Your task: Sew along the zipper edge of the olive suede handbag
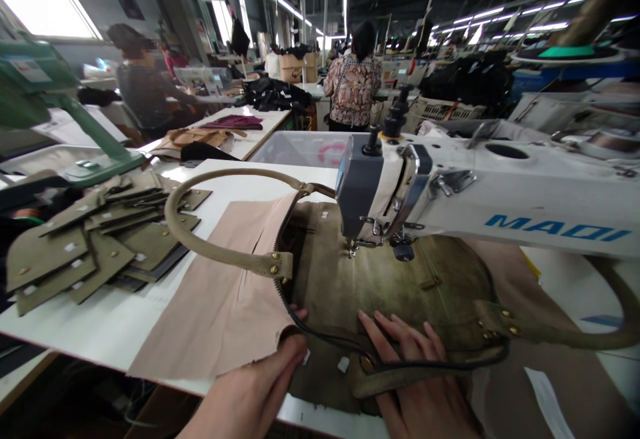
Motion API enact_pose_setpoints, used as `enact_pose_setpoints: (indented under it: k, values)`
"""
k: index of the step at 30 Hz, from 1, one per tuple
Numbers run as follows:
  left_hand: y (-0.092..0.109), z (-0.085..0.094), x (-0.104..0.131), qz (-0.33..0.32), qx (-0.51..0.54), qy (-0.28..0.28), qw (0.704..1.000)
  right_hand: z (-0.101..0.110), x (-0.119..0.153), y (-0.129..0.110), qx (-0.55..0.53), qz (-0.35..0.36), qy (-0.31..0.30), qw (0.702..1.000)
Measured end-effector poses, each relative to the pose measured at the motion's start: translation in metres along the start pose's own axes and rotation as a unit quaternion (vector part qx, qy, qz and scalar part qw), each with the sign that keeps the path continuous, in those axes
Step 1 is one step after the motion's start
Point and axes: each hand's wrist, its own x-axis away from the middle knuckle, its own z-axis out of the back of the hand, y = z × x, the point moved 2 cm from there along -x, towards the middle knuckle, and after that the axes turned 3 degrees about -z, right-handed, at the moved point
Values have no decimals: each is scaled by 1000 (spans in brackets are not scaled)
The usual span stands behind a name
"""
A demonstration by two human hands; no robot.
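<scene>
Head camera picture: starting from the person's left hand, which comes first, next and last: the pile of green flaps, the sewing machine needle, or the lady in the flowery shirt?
From the left hand:
1. Sewing machine needle, up and right, over the olive bag.
2. Pile of green flaps, far left on the table.
3. Person in the flowery shirt, far back in the room.

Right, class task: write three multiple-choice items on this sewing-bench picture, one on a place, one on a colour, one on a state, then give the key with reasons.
1. Where does the stack of cut olive pieces lie?
A. left of the bag
B. under the machine arm
C. on the floor

2. What colour is the lettering on the sewing machine?
A. red
B. blue
C. black

3. How is the right hand placed?
A. lifted off the bench
B. gripping the machine head
C. flat on the olive bag

Key: 1 A, the stack sits on the white table to the left. 2 B, the letters are blue on white. 3 C, its fingers lie spread on the bag, while the left hand holds the edge of the pink lining.
</scene>
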Motion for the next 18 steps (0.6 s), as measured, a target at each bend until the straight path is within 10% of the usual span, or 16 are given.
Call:
enact_pose_setpoints:
  k: [8, 18]
  values:
    - [-3, -1, 16, -75, -21, 54, 995, -3, -1, -3, -28, -26, 6, 999]
    - [1, 30, 8, -211, -94, -93, 969, -6, 1, -8, -56, -76, 8, 995]
